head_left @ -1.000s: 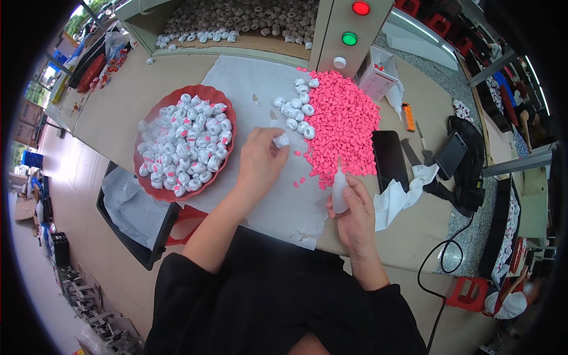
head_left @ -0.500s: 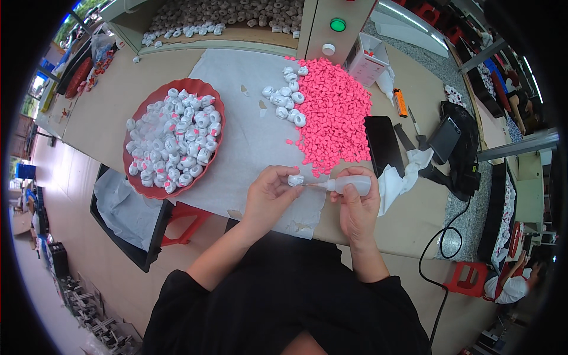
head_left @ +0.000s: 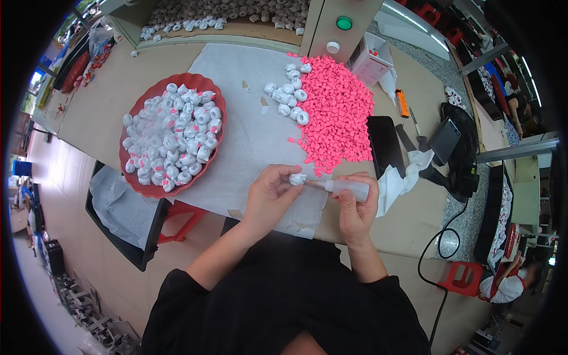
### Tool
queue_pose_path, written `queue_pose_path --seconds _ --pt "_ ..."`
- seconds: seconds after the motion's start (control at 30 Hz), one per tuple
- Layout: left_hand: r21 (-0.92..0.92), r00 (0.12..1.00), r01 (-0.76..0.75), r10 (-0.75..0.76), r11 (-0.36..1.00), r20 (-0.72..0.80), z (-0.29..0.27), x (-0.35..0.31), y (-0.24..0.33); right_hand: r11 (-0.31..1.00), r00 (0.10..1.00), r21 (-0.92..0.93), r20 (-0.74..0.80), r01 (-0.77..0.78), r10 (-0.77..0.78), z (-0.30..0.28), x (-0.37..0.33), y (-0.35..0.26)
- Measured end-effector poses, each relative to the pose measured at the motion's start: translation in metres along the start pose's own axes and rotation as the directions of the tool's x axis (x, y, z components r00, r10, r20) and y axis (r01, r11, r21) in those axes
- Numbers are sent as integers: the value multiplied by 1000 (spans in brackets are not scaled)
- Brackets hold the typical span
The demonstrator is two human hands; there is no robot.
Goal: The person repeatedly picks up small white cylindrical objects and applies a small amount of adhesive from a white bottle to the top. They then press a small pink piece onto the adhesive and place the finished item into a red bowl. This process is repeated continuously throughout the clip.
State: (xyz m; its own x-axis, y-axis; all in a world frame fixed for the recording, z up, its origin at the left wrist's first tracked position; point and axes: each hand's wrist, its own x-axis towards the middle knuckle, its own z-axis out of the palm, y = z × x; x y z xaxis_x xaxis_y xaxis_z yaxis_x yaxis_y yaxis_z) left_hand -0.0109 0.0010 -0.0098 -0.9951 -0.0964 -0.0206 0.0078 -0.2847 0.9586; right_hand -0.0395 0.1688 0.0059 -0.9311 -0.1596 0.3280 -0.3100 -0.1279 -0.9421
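Observation:
Between the fingertips of my left hand (head_left: 269, 194) is a small rounded white piece (head_left: 297, 178) with grey markings. My right hand (head_left: 360, 213) grips a translucent squeeze bottle (head_left: 352, 190), its thin nozzle pointing left. The nozzle tip reaches the white piece or stops just short of it; I cannot tell which. Just beyond my hands spreads a pile of small bright pink pieces (head_left: 337, 112). Along its left side lie several loose white pieces (head_left: 284, 97). At the left, a red scalloped tray (head_left: 126, 168) is heaped with similar white pieces, many showing pink bits.
White paper (head_left: 236, 136) covers the table's middle. To the right lie a black phone (head_left: 384, 145), crumpled tissue (head_left: 397, 184), an orange lighter (head_left: 402, 103) and another white bottle (head_left: 389, 83). A black bin (head_left: 142, 251) sits below left. At the back stands a shelf (head_left: 236, 38).
The squeeze bottle has tilted, its base dipping and shifting slightly left with my right hand. My left hand keeps its pinch on the white piece. The whole view has shifted a little.

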Motion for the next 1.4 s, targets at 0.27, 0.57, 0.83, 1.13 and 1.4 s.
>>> queue_pose_path --seconds 0.27,0.57,0.83,1.13,1.4 --pt "24 1000 -10 10 1000 -2 0 0 1 997 999 -68 18 29 -28 -2 0 5" --pt "36 1000 -17 18 999 -5 0 0 0 992 999 -121 36 39 -35 -3 -1 4" --pt "26 1000 -16 16 1000 -2 0 0 -1 991 998 -113 -3 65 -66 3 -2 1" --pt "12 1000 7 -7 1000 3 0 -1 2 948 976 -236 15 213 -216 4 -1 4" --pt "10 999 51 -51 999 -1 2 -1 7 945 976 -248 7 212 -217 2 -2 4"
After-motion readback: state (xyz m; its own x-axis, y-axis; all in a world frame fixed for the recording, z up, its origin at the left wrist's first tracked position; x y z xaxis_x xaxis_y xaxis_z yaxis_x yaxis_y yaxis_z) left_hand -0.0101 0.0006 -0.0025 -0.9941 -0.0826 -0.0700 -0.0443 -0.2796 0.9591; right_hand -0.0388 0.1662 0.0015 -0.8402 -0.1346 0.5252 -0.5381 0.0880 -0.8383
